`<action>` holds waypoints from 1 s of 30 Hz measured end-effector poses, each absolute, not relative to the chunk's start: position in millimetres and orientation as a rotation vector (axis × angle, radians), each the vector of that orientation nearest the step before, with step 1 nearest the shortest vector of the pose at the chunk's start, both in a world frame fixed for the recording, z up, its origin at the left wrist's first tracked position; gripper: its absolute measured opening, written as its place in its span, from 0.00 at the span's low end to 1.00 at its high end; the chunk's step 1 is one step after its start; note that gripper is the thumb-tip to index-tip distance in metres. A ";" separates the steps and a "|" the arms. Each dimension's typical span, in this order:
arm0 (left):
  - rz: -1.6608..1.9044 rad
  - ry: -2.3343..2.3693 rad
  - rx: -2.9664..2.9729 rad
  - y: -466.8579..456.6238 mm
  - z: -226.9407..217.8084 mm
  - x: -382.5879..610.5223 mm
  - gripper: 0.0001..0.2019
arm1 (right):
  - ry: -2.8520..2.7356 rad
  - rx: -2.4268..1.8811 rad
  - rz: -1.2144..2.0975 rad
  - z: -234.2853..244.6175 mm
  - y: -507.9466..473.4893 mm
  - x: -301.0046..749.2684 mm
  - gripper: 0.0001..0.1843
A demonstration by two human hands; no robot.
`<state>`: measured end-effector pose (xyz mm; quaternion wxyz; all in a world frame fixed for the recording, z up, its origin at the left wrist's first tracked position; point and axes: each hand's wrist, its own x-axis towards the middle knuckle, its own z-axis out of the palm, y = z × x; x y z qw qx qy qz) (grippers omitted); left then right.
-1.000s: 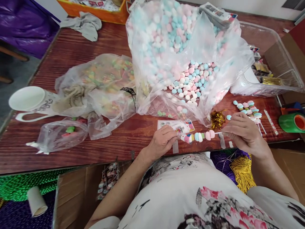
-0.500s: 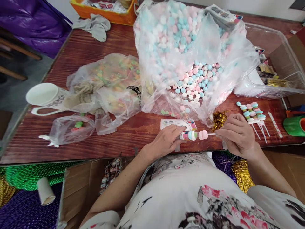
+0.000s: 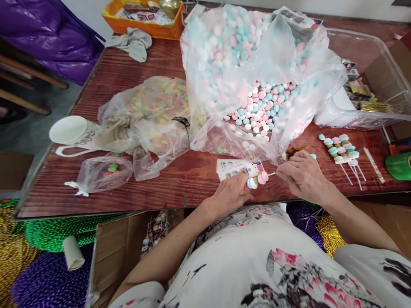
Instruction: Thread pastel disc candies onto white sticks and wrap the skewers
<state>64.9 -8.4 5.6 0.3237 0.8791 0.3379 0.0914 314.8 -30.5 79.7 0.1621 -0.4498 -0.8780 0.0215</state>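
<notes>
My left hand (image 3: 228,195) is closed around the candy end of a candy skewer (image 3: 257,180), a white stick strung with pink, white and blue sweets. My right hand (image 3: 302,175) pinches the bare stick end of the same skewer. Both hands are at the near edge of the wooden table (image 3: 128,77). Printed wrapper sleeves (image 3: 236,168) lie just behind my left hand. A gold twist-tie bundle (image 3: 293,150) peeks out behind my right hand. The big clear bag of pastel candies (image 3: 257,77) stands open right behind.
Finished candy skewers (image 3: 341,147) lie to the right, beside a green tape roll (image 3: 400,165). At left are a white mug (image 3: 72,132), a small candy bag (image 3: 104,173) and a larger bag (image 3: 150,111). A clear tray (image 3: 369,77) sits back right. Bead strands (image 3: 41,239) and a cardboard box (image 3: 128,248) lie below.
My hands have come closer together, sliding the sweets along the stick so less of the skewer shows between them. The view has shifted slightly right.
</notes>
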 end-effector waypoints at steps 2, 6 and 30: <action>0.233 0.921 2.224 -7.8 8.6 62.3 0.16 | -2.496 -1.274 -0.024 78.9 -31.3 313.2 0.08; 0.258 0.869 1.936 -5.0 20.3 56.9 0.20 | -2.525 -1.204 -0.147 80.0 -33.4 310.6 0.11; 0.259 0.990 2.299 11.2 39.4 36.0 0.51 | -2.525 -1.026 0.158 70.6 -19.5 300.6 0.09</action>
